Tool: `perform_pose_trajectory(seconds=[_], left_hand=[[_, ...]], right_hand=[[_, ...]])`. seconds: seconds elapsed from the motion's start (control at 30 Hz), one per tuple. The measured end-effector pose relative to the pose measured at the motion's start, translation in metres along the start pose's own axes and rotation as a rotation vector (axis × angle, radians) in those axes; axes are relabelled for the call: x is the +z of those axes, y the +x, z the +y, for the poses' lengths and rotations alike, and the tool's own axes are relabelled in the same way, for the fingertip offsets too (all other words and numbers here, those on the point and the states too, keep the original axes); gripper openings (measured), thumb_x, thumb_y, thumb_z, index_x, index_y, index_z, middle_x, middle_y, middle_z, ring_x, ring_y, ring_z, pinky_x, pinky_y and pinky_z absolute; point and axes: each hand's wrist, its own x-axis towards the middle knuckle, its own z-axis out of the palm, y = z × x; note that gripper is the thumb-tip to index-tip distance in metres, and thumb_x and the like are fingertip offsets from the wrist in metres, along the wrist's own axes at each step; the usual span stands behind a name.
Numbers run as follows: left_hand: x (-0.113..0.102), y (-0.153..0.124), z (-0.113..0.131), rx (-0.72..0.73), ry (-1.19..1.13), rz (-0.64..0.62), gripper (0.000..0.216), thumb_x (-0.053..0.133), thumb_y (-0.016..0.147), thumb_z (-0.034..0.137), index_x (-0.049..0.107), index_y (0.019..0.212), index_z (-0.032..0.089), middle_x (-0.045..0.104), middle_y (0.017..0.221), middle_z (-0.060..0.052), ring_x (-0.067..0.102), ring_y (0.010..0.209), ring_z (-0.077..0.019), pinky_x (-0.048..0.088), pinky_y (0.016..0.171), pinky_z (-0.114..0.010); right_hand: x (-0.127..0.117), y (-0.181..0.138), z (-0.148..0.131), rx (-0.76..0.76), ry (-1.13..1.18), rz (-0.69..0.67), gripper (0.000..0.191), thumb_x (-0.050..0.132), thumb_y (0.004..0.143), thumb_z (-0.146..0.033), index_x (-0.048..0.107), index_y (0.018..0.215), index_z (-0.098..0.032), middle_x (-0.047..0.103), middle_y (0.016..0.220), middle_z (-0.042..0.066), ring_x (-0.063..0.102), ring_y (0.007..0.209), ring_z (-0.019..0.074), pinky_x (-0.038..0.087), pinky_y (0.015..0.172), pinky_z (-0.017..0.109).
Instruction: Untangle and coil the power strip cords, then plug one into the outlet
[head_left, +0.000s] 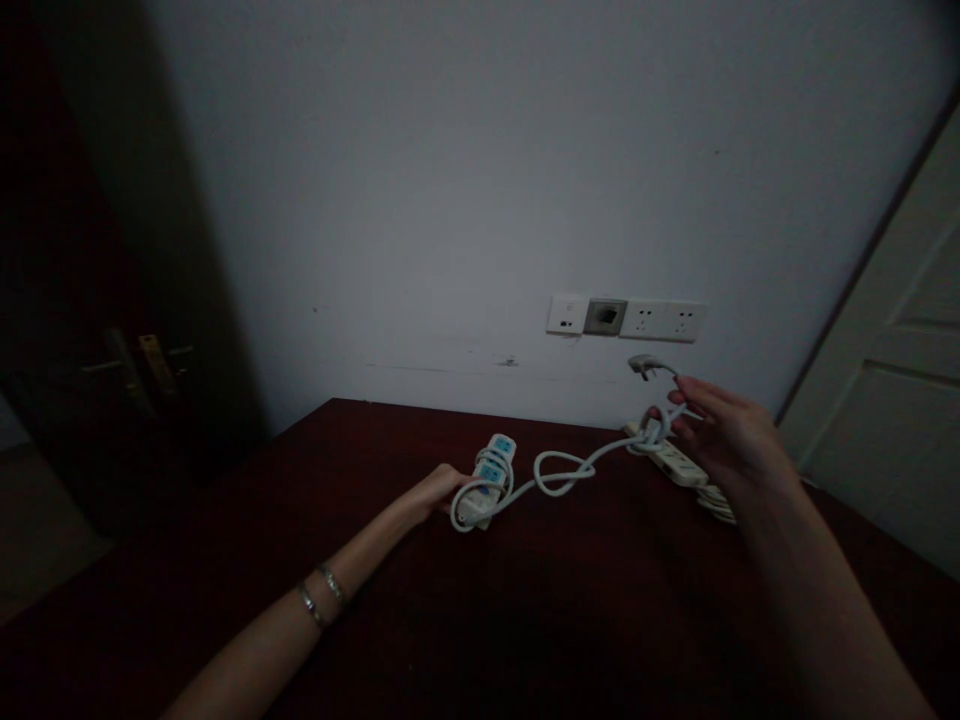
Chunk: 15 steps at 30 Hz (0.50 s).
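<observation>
My left hand (442, 490) is closed on a white power strip with blue sockets (491, 475), lying on the dark red table (420, 600) with cable wound round it. Its white cable (559, 470) runs right in a loose loop. My right hand (720, 430) pinches that cable near its end, and the grey plug (643, 365) sticks up above my fingers, just below the wall sockets (626, 318).
A second white power strip (675, 462) with coiled cable lies on the table under my right hand. A dark door with handle (139, 365) stands at left, a pale door (892, 420) at right. The wall is plain white.
</observation>
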Motion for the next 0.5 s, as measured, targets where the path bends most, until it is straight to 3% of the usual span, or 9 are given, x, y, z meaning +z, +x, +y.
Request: perform_pose_trajectory(seconds=[0.2,0.5], left_hand=[[0.012,-0.002,-0.009,0.037,0.078,-0.025,0.043,0.068,0.056,0.051,0.069,0.066,0.009,0.061,0.056,-0.003,0.051,0.048,-0.0115,0.036,0.043,-0.021],[0.01,-0.008,-0.003,0.038,0.158,-0.094,0.038,0.064,0.057,0.049,0.062,0.055,0.011,0.056,0.05,-0.001,0.048,0.045,-0.0112,0.037,0.041,-0.022]], right_hand=[[0.012,-0.01,0.0,0.005,-0.019,-0.064,0.024,0.076,0.055,-0.022,0.064,0.075,-0.017,0.058,0.063,-0.001,0.06,0.047,0.0111,0.048,0.038,0.016],[0.024,-0.019,0.005,0.056,0.035,-0.147,0.034,0.08,0.05,-0.025,0.061,0.078,-0.018,0.056,0.062,-0.003,0.059,0.048,0.0119,0.047,0.04,0.019]])
